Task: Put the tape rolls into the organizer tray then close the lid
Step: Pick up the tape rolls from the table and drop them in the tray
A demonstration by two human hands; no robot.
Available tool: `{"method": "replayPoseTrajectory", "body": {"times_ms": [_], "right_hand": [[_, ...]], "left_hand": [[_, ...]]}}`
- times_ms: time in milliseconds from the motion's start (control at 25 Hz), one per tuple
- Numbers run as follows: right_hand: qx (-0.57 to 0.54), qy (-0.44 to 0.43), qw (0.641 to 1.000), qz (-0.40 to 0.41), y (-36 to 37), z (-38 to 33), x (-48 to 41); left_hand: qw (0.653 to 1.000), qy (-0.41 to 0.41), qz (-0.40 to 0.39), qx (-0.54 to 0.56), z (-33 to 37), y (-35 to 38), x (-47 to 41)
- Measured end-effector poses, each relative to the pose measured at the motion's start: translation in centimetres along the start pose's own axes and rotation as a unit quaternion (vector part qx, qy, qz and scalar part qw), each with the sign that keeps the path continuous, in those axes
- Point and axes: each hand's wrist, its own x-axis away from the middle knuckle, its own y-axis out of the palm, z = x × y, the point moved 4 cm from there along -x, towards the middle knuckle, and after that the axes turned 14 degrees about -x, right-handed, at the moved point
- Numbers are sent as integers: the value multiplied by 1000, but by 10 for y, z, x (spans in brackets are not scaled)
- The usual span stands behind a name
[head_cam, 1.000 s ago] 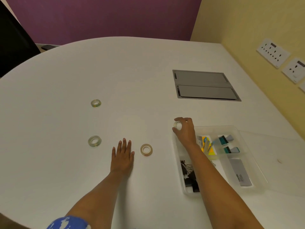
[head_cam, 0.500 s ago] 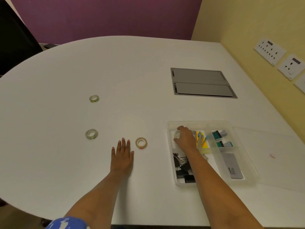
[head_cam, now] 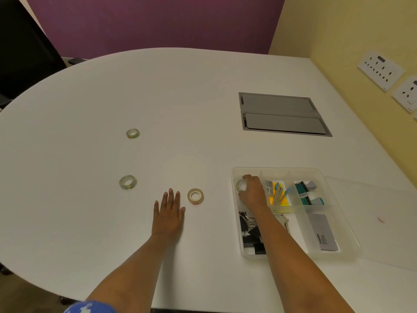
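Note:
A clear plastic organizer tray (head_cam: 334, 254) sits at the right of the white table. My right hand (head_cam: 252, 192) is inside its far-left compartment, fingers closed around a clear tape roll (head_cam: 241, 185). My left hand (head_cam: 168, 213) lies flat on the table, fingers apart, holding nothing. A beige tape roll (head_cam: 195, 196) lies just right of its fingertips. Two more clear tape rolls lie further left, one nearer (head_cam: 127, 182) and one farther back (head_cam: 133, 133). The tray's transparent lid (head_cam: 383, 222) lies flat on the table, right of the tray.
The tray holds black binder clips (head_cam: 249, 233), yellow sticky notes (head_cam: 278, 197), teal items (head_cam: 308, 193) and a grey card (head_cam: 322, 232). A grey cable hatch (head_cam: 282, 115) is set into the table behind the tray. Wall sockets (head_cam: 381, 70) are at the right, a black chair (head_cam: 24, 48) at far left.
My right hand has carried the clear tape roll from just outside the tray's far-left corner down into the tray's far-left compartment. My left hand has stayed flat on the table.

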Motion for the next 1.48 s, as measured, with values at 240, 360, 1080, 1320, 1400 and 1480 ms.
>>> {"method": "replayPoseTrajectory", "body": {"times_ms": [240,360,1080,1320,1400,1480], "right_hand": [[-30,45,998,34,-3,0,5],[-58,52,997,31,-4,-2,5],[108,-171,956,-212,102,-72,40],[90,-156,967,-180,104,-73,38],[58,-156,975,-149,95,-78,38],[6,-156,982,-110,78,-82,36]], "left_hand": [[1000,0,5,-3,0,1,-1],[1000,0,6,2,-1,2,-2],[1000,6,24,6,-3,6,-1],[1000,7,18,9,-4,7,-1],[1000,7,17,6,-5,7,-1],[1000,8,18,6,-4,7,-1]]}}
